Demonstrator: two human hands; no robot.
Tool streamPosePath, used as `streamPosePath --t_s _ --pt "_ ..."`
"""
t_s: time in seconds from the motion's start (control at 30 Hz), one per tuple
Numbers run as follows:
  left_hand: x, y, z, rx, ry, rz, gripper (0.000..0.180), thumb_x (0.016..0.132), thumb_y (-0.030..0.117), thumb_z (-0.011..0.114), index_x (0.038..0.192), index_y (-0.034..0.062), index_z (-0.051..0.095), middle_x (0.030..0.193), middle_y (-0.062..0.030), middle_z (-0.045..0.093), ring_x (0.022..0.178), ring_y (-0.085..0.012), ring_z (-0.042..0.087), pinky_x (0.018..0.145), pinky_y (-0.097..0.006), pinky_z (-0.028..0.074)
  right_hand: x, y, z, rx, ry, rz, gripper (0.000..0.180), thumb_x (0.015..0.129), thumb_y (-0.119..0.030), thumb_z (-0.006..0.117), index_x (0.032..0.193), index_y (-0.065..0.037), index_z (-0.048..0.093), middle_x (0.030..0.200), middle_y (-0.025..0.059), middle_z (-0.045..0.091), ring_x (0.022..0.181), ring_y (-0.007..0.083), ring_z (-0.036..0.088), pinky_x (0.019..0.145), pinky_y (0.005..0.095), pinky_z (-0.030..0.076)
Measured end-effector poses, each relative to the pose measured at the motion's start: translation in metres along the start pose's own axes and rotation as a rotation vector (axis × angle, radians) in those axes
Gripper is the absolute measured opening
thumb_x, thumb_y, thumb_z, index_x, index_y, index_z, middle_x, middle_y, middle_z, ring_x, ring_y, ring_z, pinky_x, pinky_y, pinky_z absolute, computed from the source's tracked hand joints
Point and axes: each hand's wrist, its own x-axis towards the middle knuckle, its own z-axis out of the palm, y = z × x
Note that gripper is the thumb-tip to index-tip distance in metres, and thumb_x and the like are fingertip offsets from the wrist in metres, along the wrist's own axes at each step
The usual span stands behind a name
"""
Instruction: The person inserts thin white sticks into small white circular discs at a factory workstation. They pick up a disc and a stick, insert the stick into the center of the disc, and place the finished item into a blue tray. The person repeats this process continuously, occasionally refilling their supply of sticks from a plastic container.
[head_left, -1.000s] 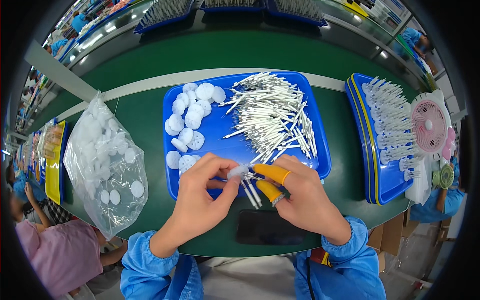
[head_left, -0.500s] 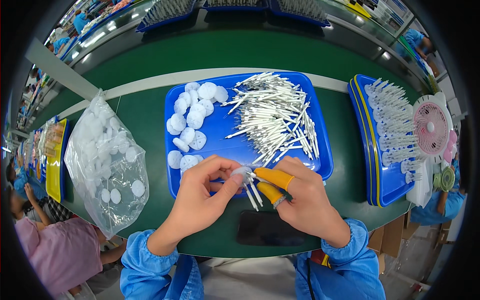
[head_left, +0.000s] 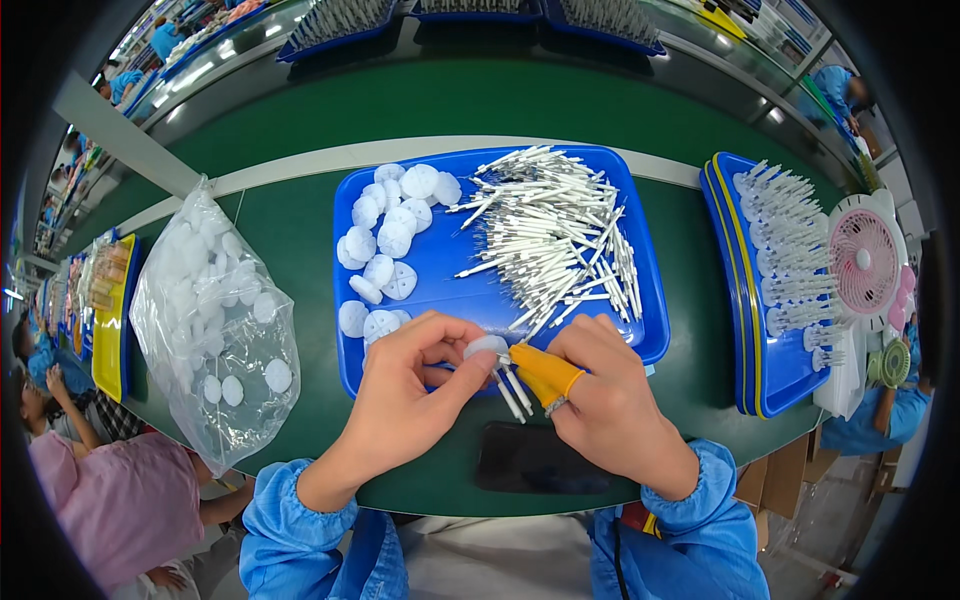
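Note:
Between the thumb and fingers of my left hand (head_left: 415, 385) is a white plastic disc (head_left: 487, 346), tilted, with a few white sticks (head_left: 513, 393) hanging from its underside. My right hand (head_left: 605, 395) wears yellow finger cots on two fingers and a ring. Its covered fingertips are pinched together at the disc's right edge, on what looks like a thin stick; the tips hide most of it. Behind both hands lies a blue tray (head_left: 430, 290), with loose white discs (head_left: 394, 237) at its left and a heap of white sticks with thin metal ends (head_left: 555, 235) at its right.
A clear bag of discs (head_left: 215, 330) lies at the left. Stacked blue trays (head_left: 790, 385) on the right hold finished-looking disc-and-stick pieces, beside a pink and white fan (head_left: 862, 258). A dark phone (head_left: 540, 460) lies near the front edge. Other people sit around the line.
My right hand's two covered fingers have closed together into a pinch beside the disc. My left hand keeps its hold on the disc, almost unmoved.

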Motion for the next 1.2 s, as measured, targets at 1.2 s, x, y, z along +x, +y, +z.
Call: streamPosePath --t_s 1.2 --pt "-0.006 -0.001 0.013 0.558 0.200 0.423 0.019 0.085 -0.004 0.077 0.101 -0.0023 0.069 0.091 -0.0134 0.066 0.077 -0.0267 0.073 0.068 -0.035 0.062 0.000 -0.011 0.024 0.149 0.121 0.149 0.035 0.063 0.009 0.070 0.098 0.010 0.074 0.089 0.0148 0.060 0.081 0.0346 0.058 0.070 0.0448 0.046"
